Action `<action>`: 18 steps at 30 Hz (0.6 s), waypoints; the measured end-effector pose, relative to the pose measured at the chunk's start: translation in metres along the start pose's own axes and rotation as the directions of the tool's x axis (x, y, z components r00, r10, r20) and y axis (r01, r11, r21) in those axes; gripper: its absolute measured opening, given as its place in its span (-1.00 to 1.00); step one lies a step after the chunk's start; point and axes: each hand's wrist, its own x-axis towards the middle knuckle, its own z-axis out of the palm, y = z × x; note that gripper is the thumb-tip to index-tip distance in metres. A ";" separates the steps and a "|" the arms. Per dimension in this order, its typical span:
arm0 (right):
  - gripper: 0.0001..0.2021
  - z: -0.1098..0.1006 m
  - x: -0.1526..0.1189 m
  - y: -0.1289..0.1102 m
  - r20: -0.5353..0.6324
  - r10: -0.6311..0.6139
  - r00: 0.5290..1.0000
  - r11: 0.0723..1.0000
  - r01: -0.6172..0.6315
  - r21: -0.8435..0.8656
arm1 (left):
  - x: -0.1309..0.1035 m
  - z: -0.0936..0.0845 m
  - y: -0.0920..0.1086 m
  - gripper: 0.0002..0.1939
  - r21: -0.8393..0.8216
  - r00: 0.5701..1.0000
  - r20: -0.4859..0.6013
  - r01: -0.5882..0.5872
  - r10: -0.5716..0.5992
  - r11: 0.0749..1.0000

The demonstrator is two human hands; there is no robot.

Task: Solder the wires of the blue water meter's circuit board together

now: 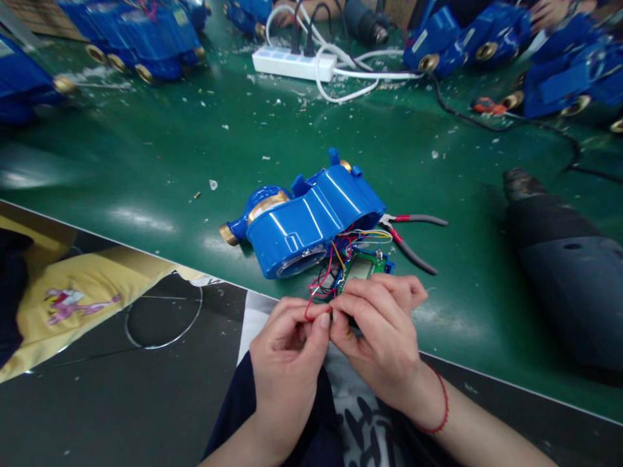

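Near the table's front edge, my left hand pinches a thin red wire between thumb and index finger. Fingertips of my right hand meet the left ones and are closed on the red wire too. Just beyond them lies a green circuit board with a small display, partly covered by my right hand. Red, black, yellow and white wires run from it under a blue meter housing with brass ends. Pliers with red and grey handles lie open to the right of the housing.
A dark heat gun lies at the right. Along the back are a white power strip with cables, another heat gun, a screwdriver and several blue meters. Another person's hand shows at the top right.
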 end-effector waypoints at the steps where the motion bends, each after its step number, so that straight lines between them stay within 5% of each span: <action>1: -0.90 0.000 0.000 0.000 0.003 0.005 1.000 1.000 -0.005 0.006 | 0.000 0.000 0.000 -0.94 0.001 1.000 0.000 0.005 -0.005 1.000; 18: -0.92 -0.008 0.005 0.005 0.050 0.085 0.995 0.995 -0.087 0.057 | -0.002 -0.004 -0.008 -0.95 0.006 1.000 0.008 0.017 -0.017 1.000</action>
